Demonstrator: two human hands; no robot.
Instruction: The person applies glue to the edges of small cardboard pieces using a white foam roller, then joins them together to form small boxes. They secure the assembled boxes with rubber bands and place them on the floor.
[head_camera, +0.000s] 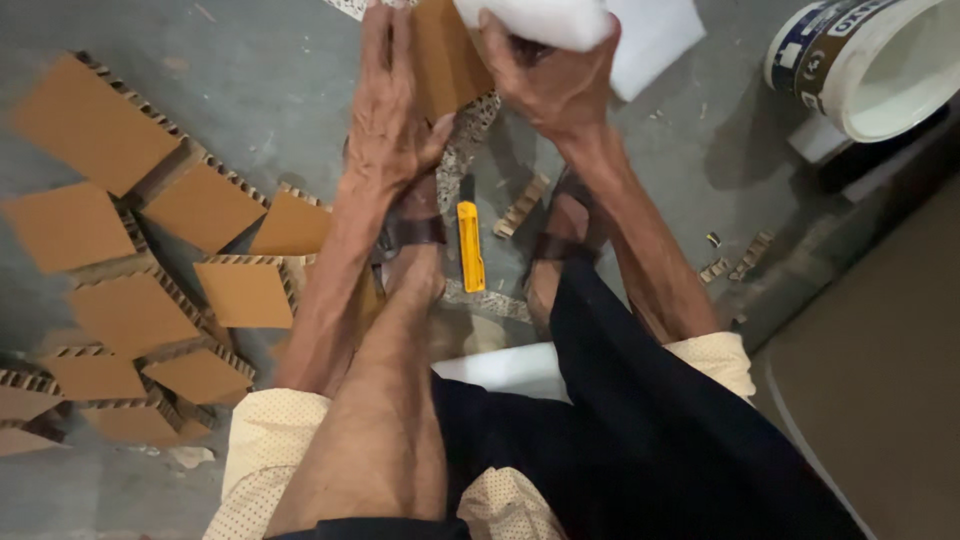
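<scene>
This looks like a small floor-level workshop, a place for cutting and gluing packing material rather than a home room. The bare grey concrete floor (250, 60) serves as the work surface. A yellow utility knife (470, 245) lies on it, between the seated person's sandalled feet. Left of the knife spreads a heap of cut brown honeycomb-cardboard pieces (140, 300), their ridged edges showing. Small offcut scraps (522, 205) lie just right of the knife, with more farther right. Well up and to the right of the knife stands an open white plastic bucket (880, 60), the kind paste or paint comes in.
</scene>
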